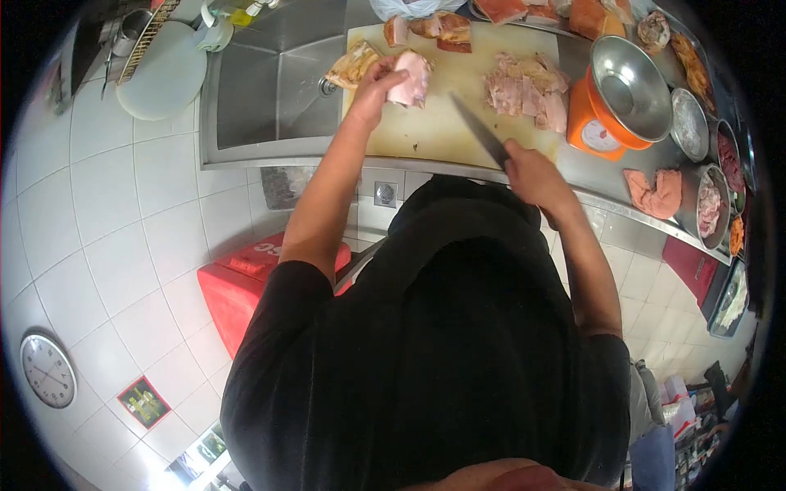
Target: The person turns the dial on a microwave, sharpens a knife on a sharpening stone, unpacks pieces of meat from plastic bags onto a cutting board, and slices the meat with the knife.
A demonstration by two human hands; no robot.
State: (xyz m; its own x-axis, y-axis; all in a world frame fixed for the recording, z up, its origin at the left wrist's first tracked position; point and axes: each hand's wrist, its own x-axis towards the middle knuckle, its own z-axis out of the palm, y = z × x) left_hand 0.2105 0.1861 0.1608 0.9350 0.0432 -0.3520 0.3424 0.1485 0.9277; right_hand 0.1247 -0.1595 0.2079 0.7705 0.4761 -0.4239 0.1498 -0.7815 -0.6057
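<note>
My left hand (pixel 375 92) grips a pale pink piece of meat (pixel 412 80) over the left part of the cutting board (pixel 446 135). Beside that hand lies a yellowish slab of meat with skin (pixel 354 64), at the board's edge by the sink. In my right hand (pixel 532 173) is a knife (pixel 481 131), its blade pointing away and to the left, apart from the meat. Sliced meat (pixel 528 90) lies in a pile on the right side of the board. Browned meat chunks (pixel 442 29) rest at the back of it.
On the left is a steel sink (pixel 282 94). An orange kitchen scale (pixel 596 123) with a steel bowl (pixel 630 86) stands right of the board. Further right are a folded pink cloth (pixel 655 193) and a metal container of meat (pixel 708 209). A red box (pixel 237 282) stands below the counter.
</note>
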